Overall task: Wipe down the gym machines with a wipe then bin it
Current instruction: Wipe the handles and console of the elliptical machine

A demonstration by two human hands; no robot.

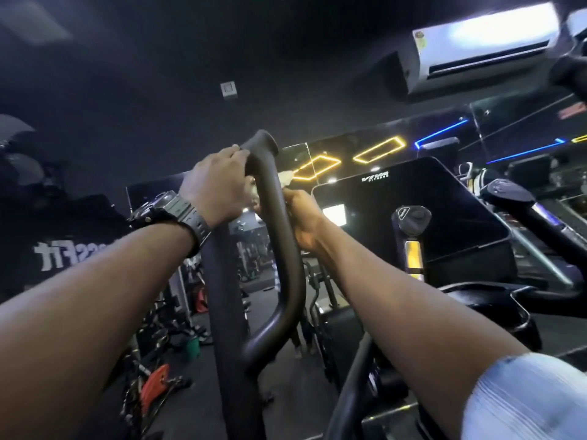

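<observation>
Gripping the upper end of the machine's black curved handlebar (pixel 270 198), my left hand (pixel 216 188) has its fingers curled over the bar just below its tip, a dark watch (pixel 171 211) on that wrist. My right hand (pixel 300 217) is on the other side of the same bar, a little lower, closed around the pale wipe (pixel 286 177); a crumpled corner of it pokes out above my fingers and lies against the bar. Most of the wipe is hidden inside that hand. Just to the right of the bar stands the machine's dark console (pixel 422 198), and beyond it a second handle (pixel 514 198) angles up. A white air conditioner (pixel 486 46) hangs high on the wall at upper right. Yellow and blue light strips glow on the dark wall behind. Low on the left, an orange weight plate (pixel 154 387) lies on the floor among other gear.
</observation>
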